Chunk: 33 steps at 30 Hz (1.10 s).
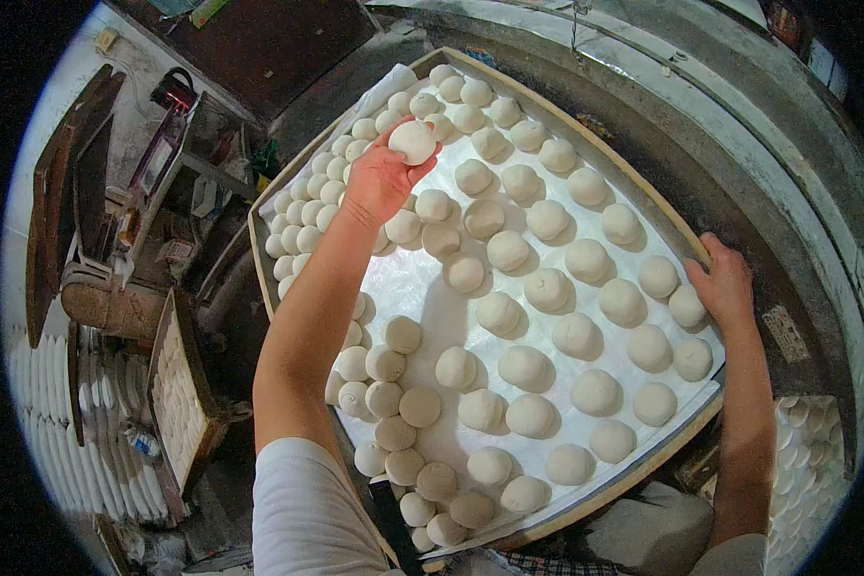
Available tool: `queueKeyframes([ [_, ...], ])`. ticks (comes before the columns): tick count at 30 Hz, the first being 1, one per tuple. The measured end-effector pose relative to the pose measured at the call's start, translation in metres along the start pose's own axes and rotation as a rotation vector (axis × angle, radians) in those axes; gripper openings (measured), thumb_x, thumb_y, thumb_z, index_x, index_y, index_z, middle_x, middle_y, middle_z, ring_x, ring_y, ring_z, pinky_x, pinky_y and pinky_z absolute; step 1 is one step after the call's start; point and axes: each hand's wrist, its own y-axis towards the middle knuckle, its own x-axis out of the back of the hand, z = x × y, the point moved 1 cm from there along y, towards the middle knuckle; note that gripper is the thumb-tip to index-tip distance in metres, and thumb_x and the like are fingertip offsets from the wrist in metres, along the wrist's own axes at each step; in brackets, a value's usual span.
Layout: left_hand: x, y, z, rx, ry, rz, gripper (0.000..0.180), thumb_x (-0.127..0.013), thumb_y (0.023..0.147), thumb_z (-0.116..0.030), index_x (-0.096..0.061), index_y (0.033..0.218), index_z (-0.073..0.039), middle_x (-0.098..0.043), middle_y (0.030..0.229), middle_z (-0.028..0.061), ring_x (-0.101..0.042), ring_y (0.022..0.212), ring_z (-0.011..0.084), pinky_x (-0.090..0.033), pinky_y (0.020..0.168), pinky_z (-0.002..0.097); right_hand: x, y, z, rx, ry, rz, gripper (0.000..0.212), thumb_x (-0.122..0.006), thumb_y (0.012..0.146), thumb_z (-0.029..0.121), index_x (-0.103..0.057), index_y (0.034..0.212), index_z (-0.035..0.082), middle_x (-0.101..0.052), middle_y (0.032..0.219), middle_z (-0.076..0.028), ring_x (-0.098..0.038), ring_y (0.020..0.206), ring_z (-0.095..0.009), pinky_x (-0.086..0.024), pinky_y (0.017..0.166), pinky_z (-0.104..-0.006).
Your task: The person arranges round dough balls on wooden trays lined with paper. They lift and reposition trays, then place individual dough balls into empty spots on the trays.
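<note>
A round white dough bun [413,142] rests in my left hand [386,182], its fingers curled about the sides. That hand is raised over the far left part of a large wood-rimmed tray [593,493]. White paper [403,278] lines the tray, with many similar buns [547,220] on it. They sit close together along the left side and in spaced rows towards the right. At the tray's right edge, my right hand [725,280] is closed around the rim. My left forearm hides some of the buns on the left side.
Left of the tray, a smaller wooden tray of pale pieces [184,394] stands tilted near rows of long white shapes [43,422]. A dark flat panel [259,43] lies beyond. Curved grey ledges [701,106] run along the far right. More white pieces [804,461] show at lower right.
</note>
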Motion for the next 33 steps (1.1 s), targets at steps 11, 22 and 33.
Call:
queueKeyframes([
  [11,-0.016,-0.008,0.006,0.091,-0.122,-0.117,0.043,-0.046,0.083,-0.015,-0.043,0.121,0.004,-0.054,0.119,0.0184,-0.057,0.104,0.0354,-0.05,0.091,0.0394,-0.002,0.0,0.003,-0.013,-0.019,-0.003,0.027,-0.067,0.075,0.018,-0.055,0.095,0.003,-0.062,0.085,-0.023,-0.061,0.083,-0.039,-0.048,0.069,-0.0461],
  [22,0.001,-0.008,0.013,0.16,-0.179,-0.114,0.055,-0.04,0.094,-0.046,-0.048,0.115,0.005,-0.057,0.11,0.0174,-0.059,0.086,0.0244,-0.053,0.079,0.0334,-0.006,0.002,-0.004,0.002,-0.007,0.002,0.031,-0.067,0.075,0.019,-0.056,0.098,0.003,-0.062,0.088,-0.022,-0.061,0.085,-0.04,-0.048,0.07,-0.0456],
  [33,0.002,-0.009,0.02,0.116,-0.094,-0.249,0.045,-0.041,0.096,-0.039,-0.048,0.118,-0.001,-0.056,0.111,0.0155,-0.058,0.097,0.0244,-0.052,0.086,0.0327,-0.004,0.002,-0.002,0.015,-0.021,-0.005,0.03,-0.067,0.075,0.019,-0.056,0.097,0.002,-0.062,0.089,-0.024,-0.06,0.085,-0.041,-0.048,0.071,-0.0459],
])
